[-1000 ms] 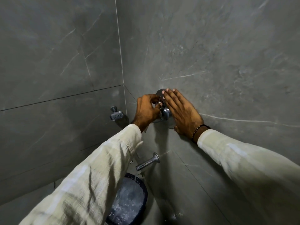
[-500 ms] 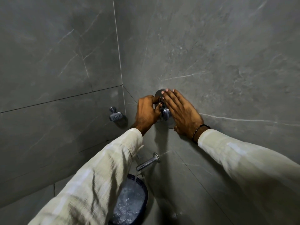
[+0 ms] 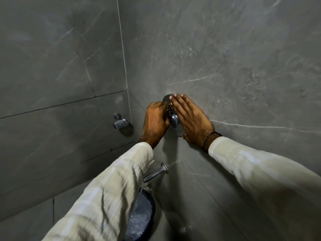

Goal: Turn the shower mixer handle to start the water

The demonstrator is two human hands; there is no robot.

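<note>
A chrome shower mixer point(image 3: 174, 120) with a round wall plate sits on the grey tiled wall near the corner. My left hand point(image 3: 155, 121) is curled around its handle from the left, and the fingers hide most of the handle. My right hand point(image 3: 190, 119) lies flat against the wall just right of the mixer, fingers spread and pointing up to the left, with its fingertips on the plate's upper rim. A chrome spout point(image 3: 155, 173) sticks out of the wall below, and water falls from it into a dark blue bucket point(image 3: 140, 218).
A chrome soap dish point(image 3: 120, 122) hangs on the left wall beside the corner. Grey marble-look tiles cover both walls. Cream sleeves cover both of my forearms, and the left one hides part of the bucket.
My left hand has turned a little on the handle, its fingers wrapping further over it. The right hand has stayed flat on the wall. The view has shifted slightly.
</note>
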